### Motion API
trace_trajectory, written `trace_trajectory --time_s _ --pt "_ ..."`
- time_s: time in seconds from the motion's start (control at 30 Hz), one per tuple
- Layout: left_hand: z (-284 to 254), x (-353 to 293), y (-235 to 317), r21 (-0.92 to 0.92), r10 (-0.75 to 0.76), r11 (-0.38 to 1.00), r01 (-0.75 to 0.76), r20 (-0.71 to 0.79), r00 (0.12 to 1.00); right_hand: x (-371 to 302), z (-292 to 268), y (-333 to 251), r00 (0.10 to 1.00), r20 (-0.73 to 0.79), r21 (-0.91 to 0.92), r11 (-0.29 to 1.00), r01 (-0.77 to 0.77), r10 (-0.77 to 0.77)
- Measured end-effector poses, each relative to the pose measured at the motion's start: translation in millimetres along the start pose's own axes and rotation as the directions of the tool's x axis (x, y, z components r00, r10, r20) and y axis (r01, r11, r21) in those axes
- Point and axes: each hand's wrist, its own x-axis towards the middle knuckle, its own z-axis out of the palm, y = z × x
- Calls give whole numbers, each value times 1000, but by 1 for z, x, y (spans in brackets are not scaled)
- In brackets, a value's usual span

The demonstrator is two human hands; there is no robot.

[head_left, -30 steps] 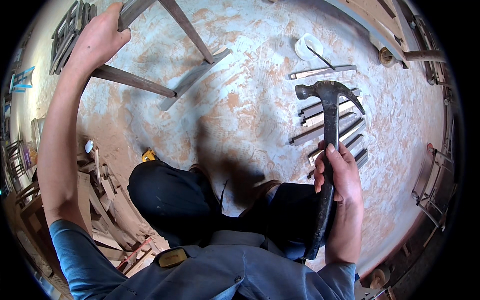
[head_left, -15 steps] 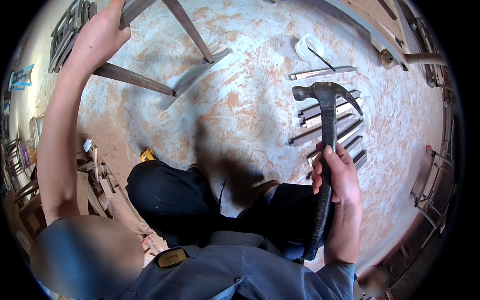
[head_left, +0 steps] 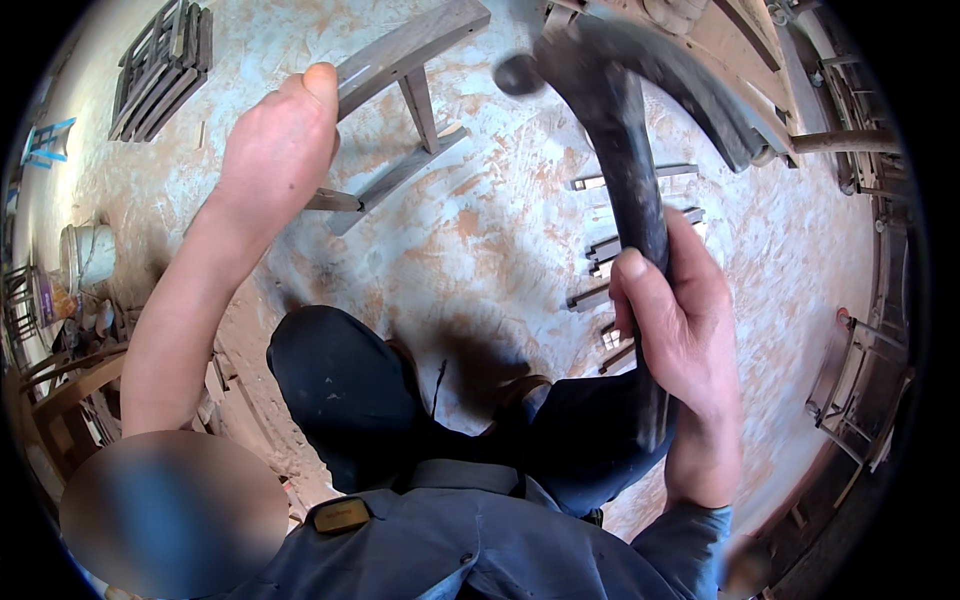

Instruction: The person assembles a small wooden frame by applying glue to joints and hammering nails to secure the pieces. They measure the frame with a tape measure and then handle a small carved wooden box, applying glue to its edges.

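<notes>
Claw hammer (head_left: 636, 180) in right grip (head_left: 685, 335)

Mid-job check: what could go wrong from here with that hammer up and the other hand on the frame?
Two risks, as I judge it. The left hand grips the upper rail of the wooden frame, so a stray blow from the hammer in the right hand could catch its fingers. Also, I see only that one hand steadying the frame, so it might tip or slide if struck off-centre.
</notes>
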Motion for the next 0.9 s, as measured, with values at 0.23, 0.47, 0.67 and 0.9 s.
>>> trace_trajectory --time_s 0.23,0.47,0.67,0.9 --pt "4 -8 7 33 70 997 -69 -46 996 45 2 -63 962 28 -341 902 265 -272" --pt "0 -10 11 47 14 999 -13 -26 1000 68 14 -57 959 153 -560 778 283 -238" --pt "0 -9 9 61 63 996 -60 -39 997 63 3 -77 960 109 -505 817 277 -258" --pt "-5 -6 4 17 62 998 -61 -33 998 63 3 -83 951 44 -395 869 298 -307"
